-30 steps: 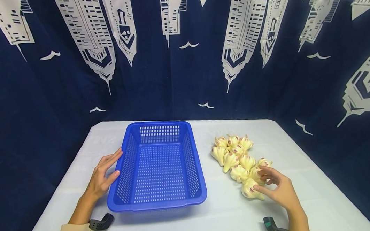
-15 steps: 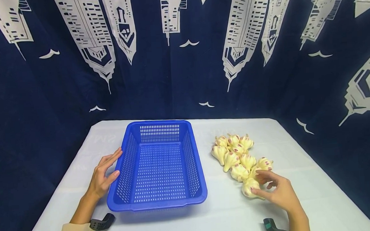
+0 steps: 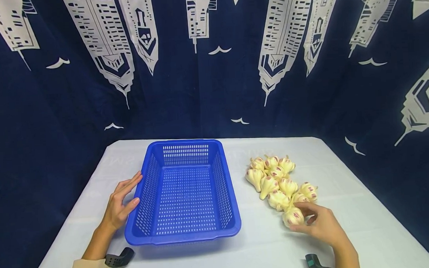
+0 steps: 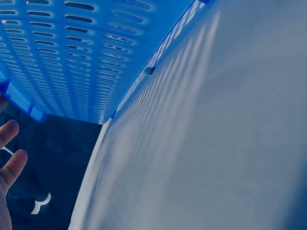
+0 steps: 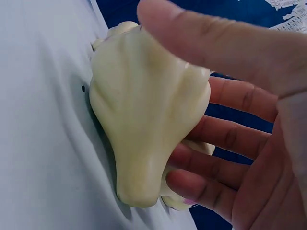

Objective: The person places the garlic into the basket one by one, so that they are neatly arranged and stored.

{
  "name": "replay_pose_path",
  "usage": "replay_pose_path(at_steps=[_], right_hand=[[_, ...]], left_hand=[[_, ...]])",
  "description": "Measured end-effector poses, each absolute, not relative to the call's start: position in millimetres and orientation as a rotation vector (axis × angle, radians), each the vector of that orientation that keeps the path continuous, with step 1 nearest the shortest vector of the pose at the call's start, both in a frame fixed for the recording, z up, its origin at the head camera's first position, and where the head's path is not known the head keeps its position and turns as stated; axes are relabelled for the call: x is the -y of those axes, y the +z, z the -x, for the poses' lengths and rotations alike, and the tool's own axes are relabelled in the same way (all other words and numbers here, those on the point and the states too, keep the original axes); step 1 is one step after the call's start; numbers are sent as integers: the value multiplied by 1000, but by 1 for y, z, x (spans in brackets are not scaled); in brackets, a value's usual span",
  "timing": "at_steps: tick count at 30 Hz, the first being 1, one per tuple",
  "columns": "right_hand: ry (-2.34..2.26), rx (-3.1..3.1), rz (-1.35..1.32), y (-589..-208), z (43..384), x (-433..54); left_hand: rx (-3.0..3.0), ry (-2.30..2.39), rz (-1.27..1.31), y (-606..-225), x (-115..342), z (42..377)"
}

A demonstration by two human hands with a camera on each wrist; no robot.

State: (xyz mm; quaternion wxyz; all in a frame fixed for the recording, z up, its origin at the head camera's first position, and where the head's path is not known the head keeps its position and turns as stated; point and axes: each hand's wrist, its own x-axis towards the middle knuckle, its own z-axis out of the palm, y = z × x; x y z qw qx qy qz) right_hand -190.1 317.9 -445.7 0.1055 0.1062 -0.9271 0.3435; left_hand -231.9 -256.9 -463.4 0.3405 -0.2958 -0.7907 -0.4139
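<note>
A blue perforated plastic basket (image 3: pixel 185 200) stands left of the middle of the white table. My left hand (image 3: pixel 118 206) lies along its left side, fingers extended and fingertips right at the rim. Only a few of that hand's fingertips (image 4: pixel 14 165) show in the left wrist view, beside the basket wall (image 4: pixel 72 52). With thumb on one side and fingers on the other, my right hand (image 3: pixel 322 223) holds the nearest garlic bulb (image 3: pixel 293 217). In the right wrist view the bulb's pale neck (image 5: pixel 139 177) points toward the camera, and the thumb (image 5: pixel 201 36) lies across its top.
Several more garlic bulbs (image 3: pixel 269 185) form a cluster right of the basket, reaching back from the held one. The white tabletop (image 3: pixel 192 266) ends at a dark blue curtain (image 3: pixel 197 90) with white building prints.
My right hand has lowered slightly and closed its thumb and fingers around the nearest garlic bulb, which has turned a little. The left hand and basket look the same.
</note>
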Motion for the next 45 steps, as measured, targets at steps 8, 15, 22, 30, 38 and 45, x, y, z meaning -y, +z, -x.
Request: replay_pose_path(at_steps=[8, 15, 22, 30, 38, 45], right_hand=[[990, 2747, -289, -446, 189, -316], [969, 2739, -304, -442, 185, -318], [962, 2649, -410, -433, 185, -320], [926, 2552, -452, -426, 189, -319], [905, 2469, -506, -414, 196, -311], [854, 2505, -522, -405, 205, -299]], left_hand=[[2070, -1084, 761, -464, 255, 230], [2071, -1077, 757, -465, 255, 229], [2100, -1111, 736, -464, 255, 228], [2053, -1084, 755, -463, 256, 229], [2066, -1084, 751, -461, 256, 229], [2089, -1076, 735, -463, 256, 230]])
